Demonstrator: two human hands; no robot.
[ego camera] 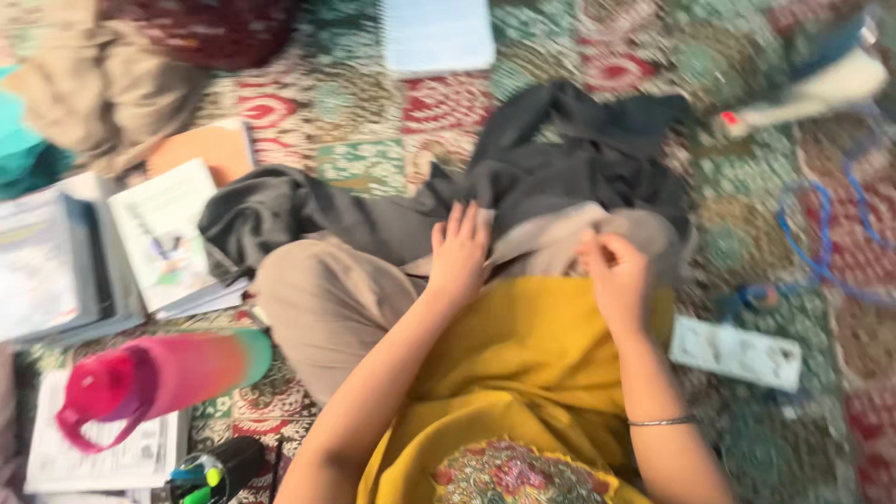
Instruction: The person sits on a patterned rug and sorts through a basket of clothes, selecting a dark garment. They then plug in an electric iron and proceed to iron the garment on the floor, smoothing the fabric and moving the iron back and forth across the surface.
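A dark grey cloth (pixel 560 159) lies crumpled over my lap and the patterned carpet. My left hand (pixel 457 250) rests flat on the cloth's lower edge, fingers together and pointing up. My right hand (pixel 611 271) pinches a fold of the cloth's lighter beige-grey part (pixel 644 229) between thumb and fingers. A thin metal bangle (pixel 661 422) circles my right wrist. I sit cross-legged in beige trousers (pixel 327 308) and a yellow top (pixel 523 373). The picture is motion-blurred.
A pink-and-green water bottle (pixel 159 373) lies at the lower left on papers (pixel 93 457). Books (pixel 163 233) and notebooks are stacked at the left. A blue notebook (pixel 437 33) lies at the top. A white power strip (pixel 735 353) and blue cable (pixel 821 233) are at the right.
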